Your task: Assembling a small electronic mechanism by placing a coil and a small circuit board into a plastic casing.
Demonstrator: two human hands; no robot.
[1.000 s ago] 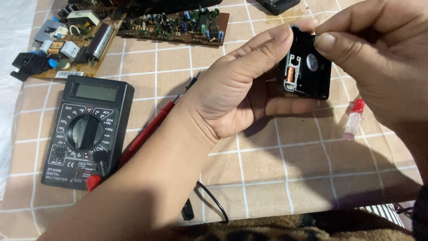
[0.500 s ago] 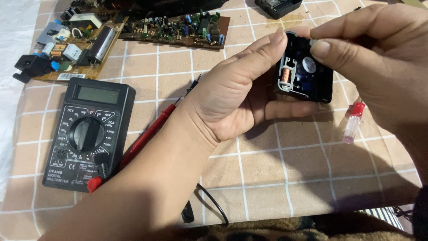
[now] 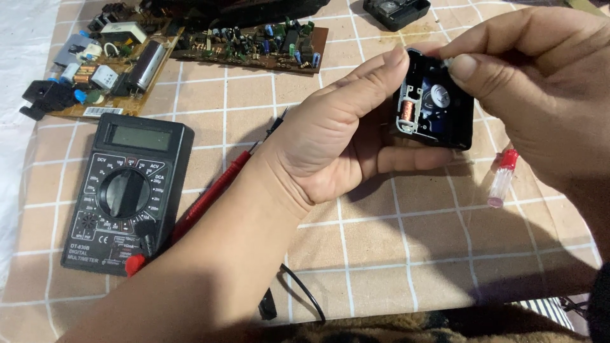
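Both hands on a small open black plastic clock-movement box (image 3: pixel 435 114), held up over the table.

Left hand (image 3: pixel 337 143) cradles the box from the left, fingers curled under and behind it, thumb along its lower edge, forefinger up at the top corner; the box sits at the fingertips, not in the palm. Right hand (image 3: pixel 540 89) comes from the right, thumb and forefinger pinched at the box's upper right corner on something small, too tiny to tell. Inside: copper wire coil, pale round gear, blue parts. Below lies a checked beige tablecloth (image 3: pixel 381 254), soft and creased. Black digital multimeter (image 3: pixel 127 194) with round dial, red probe (image 3: pixel 203 203), clear small tube with red cap (image 3: pixel 502 178), two brown circuit boards (image 3: pixel 254 41) at the far edge.
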